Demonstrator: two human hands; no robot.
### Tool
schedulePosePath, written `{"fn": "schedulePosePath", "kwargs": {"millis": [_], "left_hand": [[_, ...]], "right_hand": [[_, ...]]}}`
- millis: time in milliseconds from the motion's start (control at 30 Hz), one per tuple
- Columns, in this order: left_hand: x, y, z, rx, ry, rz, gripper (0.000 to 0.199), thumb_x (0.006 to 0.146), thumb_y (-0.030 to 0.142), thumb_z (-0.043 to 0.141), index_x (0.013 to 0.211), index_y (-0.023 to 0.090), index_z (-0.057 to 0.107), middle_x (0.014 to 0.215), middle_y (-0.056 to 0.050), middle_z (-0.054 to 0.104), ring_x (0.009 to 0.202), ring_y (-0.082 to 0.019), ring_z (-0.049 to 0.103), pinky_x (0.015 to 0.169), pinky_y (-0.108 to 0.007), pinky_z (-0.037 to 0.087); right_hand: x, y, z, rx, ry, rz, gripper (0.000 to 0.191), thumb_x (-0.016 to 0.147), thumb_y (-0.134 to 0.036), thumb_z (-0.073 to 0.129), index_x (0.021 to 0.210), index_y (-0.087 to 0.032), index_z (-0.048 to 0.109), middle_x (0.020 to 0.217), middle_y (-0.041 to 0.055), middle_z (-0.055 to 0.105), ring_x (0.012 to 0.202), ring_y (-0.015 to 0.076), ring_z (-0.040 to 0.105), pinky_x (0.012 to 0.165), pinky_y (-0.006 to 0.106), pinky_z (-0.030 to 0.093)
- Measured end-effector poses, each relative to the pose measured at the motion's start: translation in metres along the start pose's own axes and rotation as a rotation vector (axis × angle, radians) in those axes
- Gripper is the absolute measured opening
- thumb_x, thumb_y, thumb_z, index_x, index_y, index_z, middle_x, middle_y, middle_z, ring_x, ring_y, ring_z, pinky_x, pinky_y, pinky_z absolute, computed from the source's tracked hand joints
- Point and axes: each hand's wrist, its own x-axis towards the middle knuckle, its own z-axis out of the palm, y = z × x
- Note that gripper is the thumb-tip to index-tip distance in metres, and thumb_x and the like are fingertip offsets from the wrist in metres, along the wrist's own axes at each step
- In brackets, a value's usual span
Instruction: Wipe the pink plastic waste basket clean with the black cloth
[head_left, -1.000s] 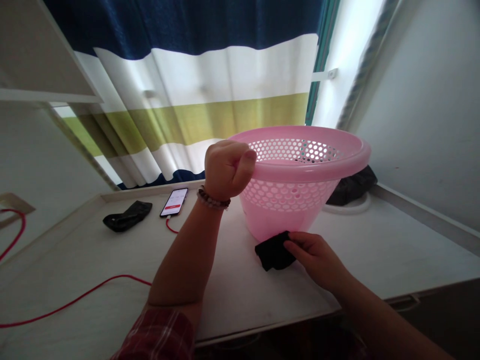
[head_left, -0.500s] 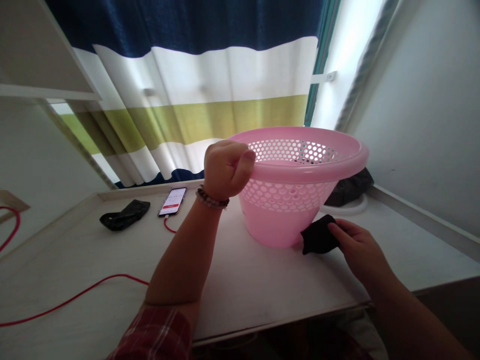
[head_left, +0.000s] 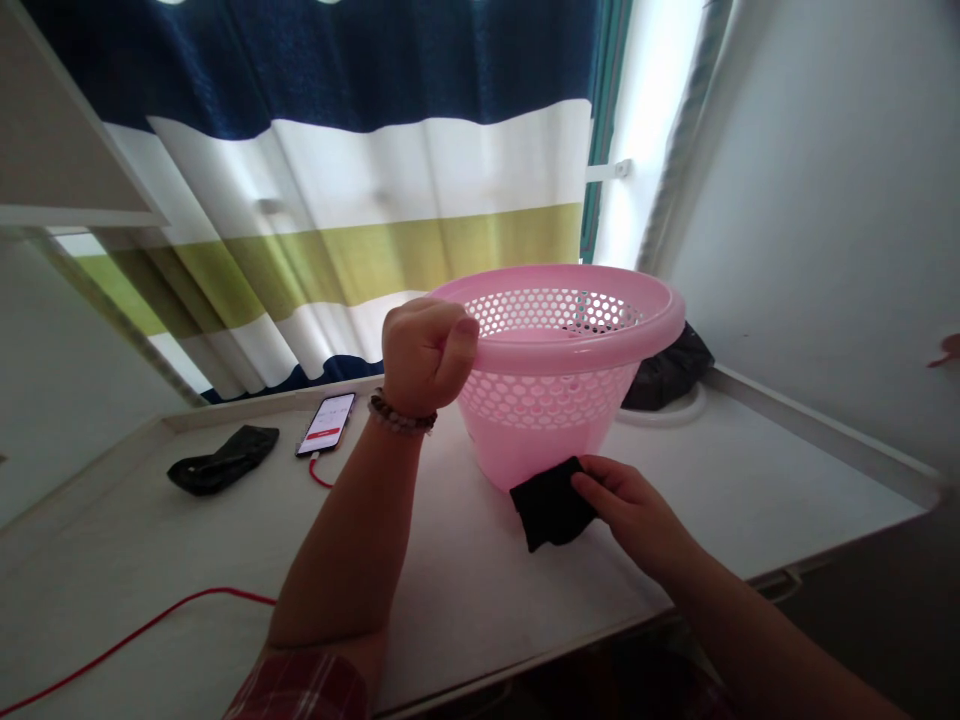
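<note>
We find the left hand [head_left: 429, 355] clenched on the round, pink, perforated plastic basket [head_left: 570, 353] at its rim, the right hand [head_left: 637, 515] pinching the squarish black cloth [head_left: 553, 505] before its lower wall, and judge steady bracing best.

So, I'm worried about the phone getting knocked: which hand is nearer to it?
Left. The left hand grips the pink basket by its rim, right of the phone; the right hand, holding black cloth, is farther right.

Head-worn camera, near, facing forward and down at pink basket [head_left: 536, 430].
</note>
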Motion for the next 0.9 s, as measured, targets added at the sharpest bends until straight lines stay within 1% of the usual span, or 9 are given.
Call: {"fn": "schedulePosePath", "kwargs": {"millis": [133,233,400,467,500,600,700,800,900], "left_hand": [[0.000,0.000,0.000,0.002,-0.009,0.004,0.048,0.089,0.041,0.033,0.049,0.018,0.041,0.047,0.001,0.034,0.048,-0.010,0.035,0.051,-0.030,0.024],[0.000,0.001,-0.001,0.001,-0.009,0.003,0.048,0.089,0.041,0.033,0.049,0.018,0.042,0.047,0.000,0.035,0.049,-0.010,0.036,0.051,-0.030,0.024],[0.000,0.000,0.000,0.004,0.006,0.010,0.049,0.090,0.043,0.032,0.049,0.018,0.043,0.047,0.000,0.036,0.049,-0.011,0.038,0.051,-0.030,0.026],[-0.001,0.000,0.001,0.004,0.013,0.012,0.049,0.090,0.043,0.031,0.050,0.018,0.044,0.047,0.000,0.037,0.049,-0.011,0.039,0.051,-0.030,0.027],[-0.001,0.000,0.001,0.003,0.014,0.012,0.049,0.090,0.043,0.032,0.050,0.018,0.044,0.047,0.000,0.037,0.049,-0.011,0.039,0.051,-0.030,0.027],[0.000,0.000,0.001,0.000,0.011,0.011,0.048,0.090,0.042,0.032,0.050,0.018,0.044,0.047,0.000,0.037,0.049,-0.011,0.038,0.051,-0.030,0.026],[0.000,0.000,0.001,-0.002,0.007,0.010,0.048,0.090,0.041,0.032,0.050,0.018,0.044,0.047,0.000,0.037,0.049,-0.010,0.038,0.051,-0.030,0.026],[0.000,0.000,0.000,-0.002,0.007,0.013,0.047,0.090,0.041,0.033,0.051,0.018,0.045,0.048,0.000,0.038,0.049,-0.010,0.038,0.051,-0.030,0.026],[0.000,0.001,0.000,0.004,0.009,0.012,0.048,0.090,0.042,0.032,0.051,0.018,0.045,0.048,0.000,0.038,0.049,-0.010,0.038,0.051,-0.030,0.026]], "right_hand": [[0.000,-0.025,-0.003,0.110,0.049,-0.081,0.025,0.082,-0.037,0.059,0.098,-0.018,0.064,0.085,0.0054,0.068,0.072,0.0188,0.062,0.065,0.033,0.050],[0.001,-0.035,-0.014,0.119,0.120,-0.104,0.028,0.080,-0.037,0.061,0.100,-0.019,0.064,0.087,0.0063,0.068,0.071,0.0198,0.062,0.062,0.033,0.051],[0.009,-0.029,-0.049,0.129,0.381,-0.147,0.018,0.077,-0.035,0.065,0.090,-0.023,0.064,0.084,0.0021,0.067,0.072,0.0177,0.062,0.062,0.030,0.050],[0.011,-0.026,-0.057,0.137,0.444,-0.167,0.016,0.076,-0.035,0.066,0.089,-0.025,0.064,0.085,0.0006,0.067,0.073,0.0174,0.062,0.063,0.029,0.050],[0.011,-0.026,-0.059,0.139,0.448,-0.171,0.016,0.077,-0.034,0.066,0.090,-0.026,0.064,0.085,0.0003,0.067,0.073,0.0173,0.062,0.064,0.029,0.050],[0.007,-0.028,-0.048,0.144,0.366,-0.151,0.017,0.078,-0.034,0.064,0.093,-0.025,0.064,0.085,0.0010,0.066,0.073,0.0172,0.062,0.063,0.029,0.050],[0.001,-0.030,-0.023,0.145,0.202,-0.121,0.019,0.082,-0.034,0.060,0.096,-0.022,0.064,0.084,0.0033,0.067,0.070,0.0176,0.061,0.061,0.030,0.049],[-0.003,-0.026,0.000,0.104,0.046,-0.107,0.019,0.083,-0.034,0.058,0.093,-0.020,0.065,0.081,0.0035,0.066,0.070,0.0172,0.060,0.064,0.031,0.049],[-0.002,-0.015,0.011,0.054,0.023,-0.100,0.016,0.082,-0.033,0.061,0.087,-0.019,0.065,0.076,0.0010,0.064,0.069,0.0148,0.058,0.065,0.028,0.047]]}}
